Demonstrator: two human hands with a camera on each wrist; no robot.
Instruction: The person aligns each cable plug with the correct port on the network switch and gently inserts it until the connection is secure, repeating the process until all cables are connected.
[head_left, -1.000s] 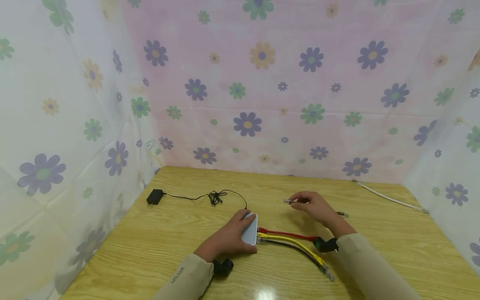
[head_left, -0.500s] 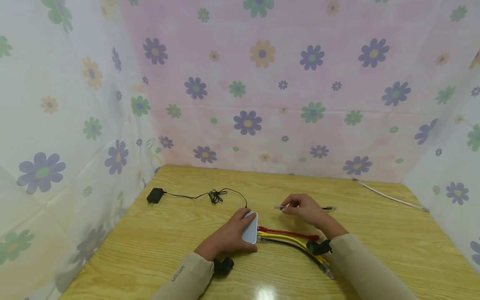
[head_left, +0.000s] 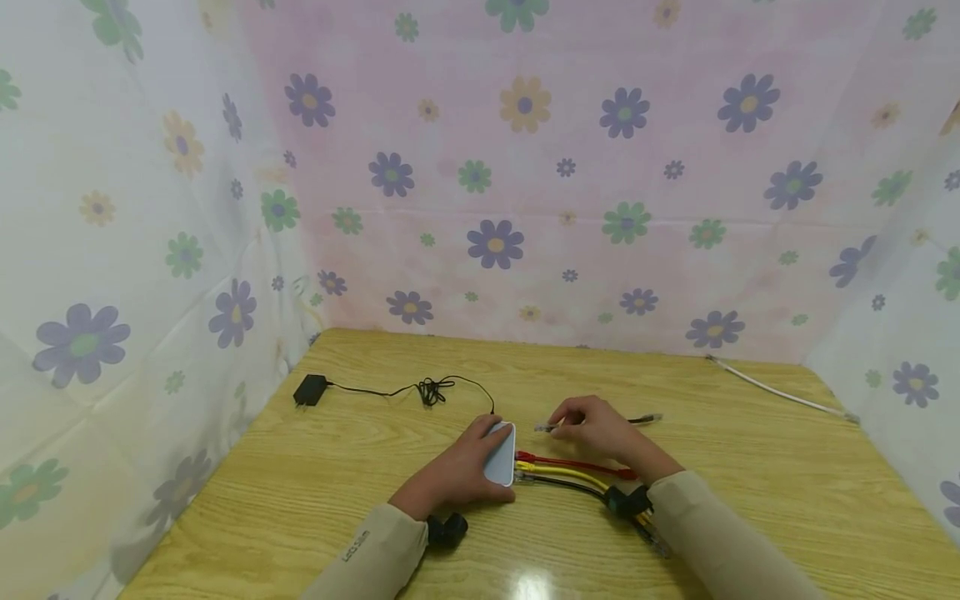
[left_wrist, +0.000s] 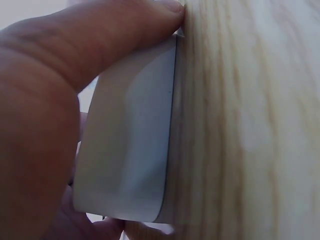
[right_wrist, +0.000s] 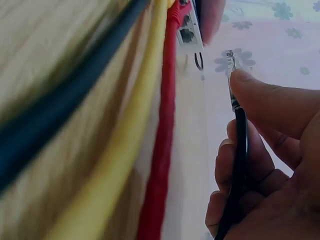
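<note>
My left hand [head_left: 457, 467] grips a small white network switch [head_left: 501, 457], thumb on its near side and fingers over its far side. In the left wrist view the thumb presses along the switch's smooth side [left_wrist: 130, 130]. My right hand [head_left: 596, 429] pinches a short black network cable [right_wrist: 240, 135] just behind its clear plug [right_wrist: 231, 75], which points toward the switch. A red cable [head_left: 573, 464], a yellow cable [head_left: 566, 473] and another black cable [head_left: 562, 485] run out of the switch's right side. Beside the red plug, the right wrist view shows open ports [right_wrist: 187, 35].
A black power adapter [head_left: 310, 390] lies at the left, its thin cord [head_left: 431, 392] bundled and running to the back of the switch. A white cable [head_left: 780, 393] lies at the back right of the wooden table [head_left: 300, 500]. Flowered cloth [head_left: 525, 167] hangs round the table.
My right hand has moved left and nearer to me with the black network cable, bringing its plug closer to the switch. The left hand stays on the switch.
</note>
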